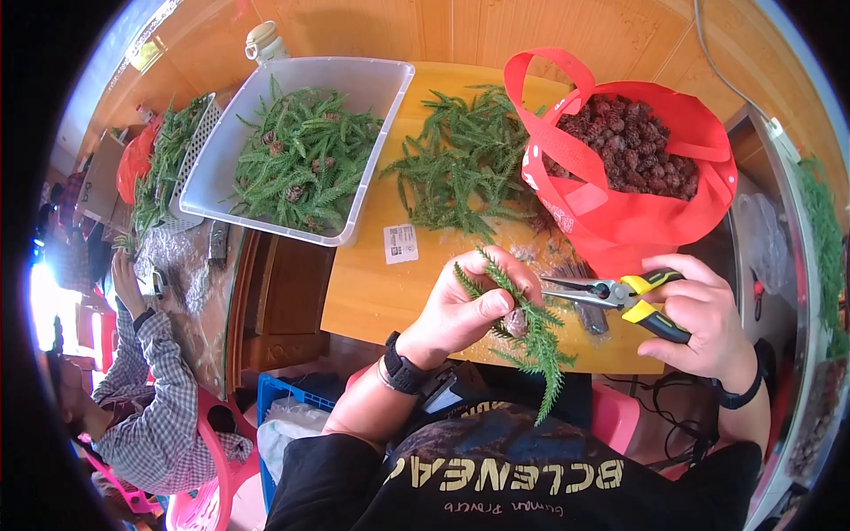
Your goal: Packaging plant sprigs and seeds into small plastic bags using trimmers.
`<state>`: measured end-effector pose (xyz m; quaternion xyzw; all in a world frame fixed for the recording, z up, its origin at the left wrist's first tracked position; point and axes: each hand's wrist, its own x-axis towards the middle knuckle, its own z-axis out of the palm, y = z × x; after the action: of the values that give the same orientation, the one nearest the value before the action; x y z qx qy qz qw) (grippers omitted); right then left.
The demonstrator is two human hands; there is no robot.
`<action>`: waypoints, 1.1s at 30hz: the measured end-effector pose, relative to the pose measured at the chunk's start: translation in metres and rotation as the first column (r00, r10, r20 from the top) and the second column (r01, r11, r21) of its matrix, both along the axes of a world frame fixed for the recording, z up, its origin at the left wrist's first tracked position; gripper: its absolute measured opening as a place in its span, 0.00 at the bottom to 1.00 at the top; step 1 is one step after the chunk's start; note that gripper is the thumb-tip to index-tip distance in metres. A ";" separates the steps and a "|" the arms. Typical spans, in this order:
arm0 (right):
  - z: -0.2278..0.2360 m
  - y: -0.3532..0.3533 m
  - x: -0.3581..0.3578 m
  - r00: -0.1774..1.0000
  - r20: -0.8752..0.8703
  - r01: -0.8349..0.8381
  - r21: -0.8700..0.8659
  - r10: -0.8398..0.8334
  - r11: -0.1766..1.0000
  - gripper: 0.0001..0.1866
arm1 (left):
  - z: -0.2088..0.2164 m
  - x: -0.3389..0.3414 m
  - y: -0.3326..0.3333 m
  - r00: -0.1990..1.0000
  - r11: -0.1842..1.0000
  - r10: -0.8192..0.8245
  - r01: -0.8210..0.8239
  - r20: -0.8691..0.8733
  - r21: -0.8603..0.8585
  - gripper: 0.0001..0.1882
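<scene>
My left hand is closed around a green artificial pine sprig, pinched between thumb and fingers over the table's near edge. A small pinecone sits among its needles beside the thumb. In my right hand are long-nose pliers with yellow-and-black handles spread apart. Their jaws point left, close to my left fingers and the sprig; contact cannot be made out. Under the pliers lies a bundle of dark thin wires, partly hidden.
A translucent bin holds sprigs with pinecones. Loose sprigs cover the table's far middle, left of a red bag full of pinecones. A white label lies on the yellow table. Another person works at the left.
</scene>
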<state>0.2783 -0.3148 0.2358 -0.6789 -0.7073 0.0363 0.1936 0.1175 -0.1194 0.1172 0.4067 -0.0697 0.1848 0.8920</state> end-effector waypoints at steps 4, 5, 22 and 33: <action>-0.001 0.000 -0.003 1.000 -0.010 0.001 0.012 -0.001 1.000 0.17 | -0.004 -0.001 0.001 0.999 0.999 0.037 -0.035 -0.027 0.041 0.16; -0.002 -0.001 -0.003 1.000 -0.017 0.005 0.009 -0.005 1.000 0.19 | -0.003 0.000 0.000 0.998 0.996 0.068 -0.068 -0.001 0.054 0.16; 0.000 0.003 -0.017 0.992 0.118 0.047 0.073 -0.056 0.996 0.16 | 0.002 0.002 0.002 0.877 0.772 0.444 -0.478 0.183 0.420 0.15; -0.005 0.004 -0.012 0.986 -0.131 0.103 -0.038 -0.107 0.994 0.15 | 0.000 -0.003 0.001 0.925 0.905 0.344 -0.282 -0.160 0.317 0.12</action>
<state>0.2666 -0.3109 0.2310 -0.7142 -0.6555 0.0821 0.2313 0.1148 -0.1188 0.1176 0.5556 0.0661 0.2698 0.7837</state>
